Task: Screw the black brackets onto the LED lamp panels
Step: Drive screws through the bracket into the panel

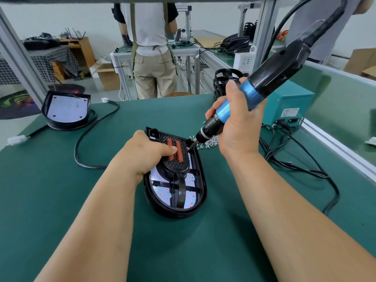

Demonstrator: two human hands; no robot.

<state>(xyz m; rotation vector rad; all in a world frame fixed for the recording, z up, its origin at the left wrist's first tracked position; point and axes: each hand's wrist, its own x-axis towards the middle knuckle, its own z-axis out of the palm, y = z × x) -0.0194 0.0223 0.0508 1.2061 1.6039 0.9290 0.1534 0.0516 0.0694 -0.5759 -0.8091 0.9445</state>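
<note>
A black oval LED lamp panel (198, 192) lies on the green table in the middle, its white board dotted with red lights. A black bracket (179, 169) with two orange bars sits on top of it. My left hand (145, 154) grips the bracket and panel from the left, thumb across the orange bars. My right hand (237, 124) holds a blue and black electric screwdriver (252, 94), tilted, its bit tip touching the bracket's upper right corner. A second lamp panel (66, 109) lies at the far left.
A pile of small silver screws (211, 141) lies just right of the panel. Black cables (295, 165) run across the right side to a teal power box (289, 110). A stack of black brackets (223, 82) stands behind. A person stands at another bench beyond the table.
</note>
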